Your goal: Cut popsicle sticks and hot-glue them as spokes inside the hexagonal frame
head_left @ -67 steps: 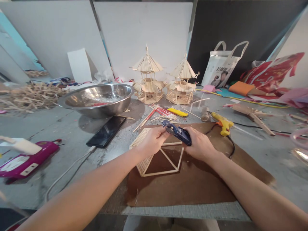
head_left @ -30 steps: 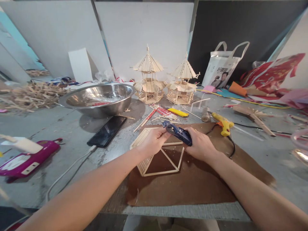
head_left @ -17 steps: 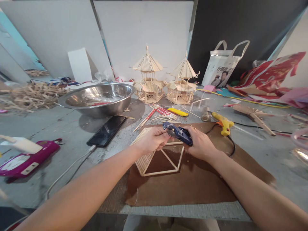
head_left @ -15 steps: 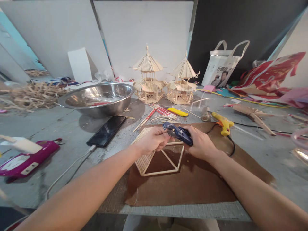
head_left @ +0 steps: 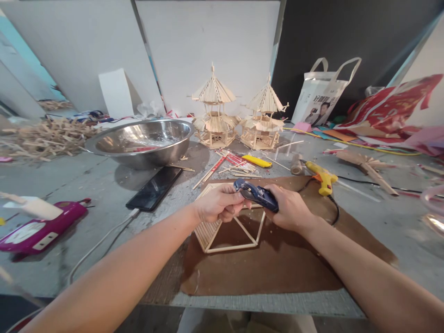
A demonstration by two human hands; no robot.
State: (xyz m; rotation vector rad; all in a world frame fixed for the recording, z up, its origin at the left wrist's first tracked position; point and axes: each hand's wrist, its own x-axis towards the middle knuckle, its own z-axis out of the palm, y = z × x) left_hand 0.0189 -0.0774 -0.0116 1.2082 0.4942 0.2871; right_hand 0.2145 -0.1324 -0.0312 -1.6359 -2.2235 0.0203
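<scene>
My right hand (head_left: pixel 289 207) is wrapped round the handles of a dark blue hand cutter (head_left: pixel 258 193), whose curved jaw points left. At that jaw, my left hand (head_left: pixel 219 202) is closed in a pinch; whatever lies between its fingers is hidden. Both hands are above a flat frame of thin wooden sticks (head_left: pixel 231 249), partly covered by them. The left section of this frame is filled with sticks laid side by side, while bare struts cross the right part. Beneath it lies a brown sheet (head_left: pixel 277 273).
Two stick pagodas (head_left: pixel 213 122) stand at the back, near a steel basin (head_left: pixel 138 155). Loose sticks (head_left: pixel 210 171) and a yellow utility knife (head_left: pixel 256 161) lie beyond the hands. A phone (head_left: pixel 154 188) rests to the left, a corded yellow glue gun (head_left: pixel 322 178) to the right.
The cutter's jaw has turned slightly between the hands, and my left fingers have shifted a little at its tip. The stick frame stays in place.
</scene>
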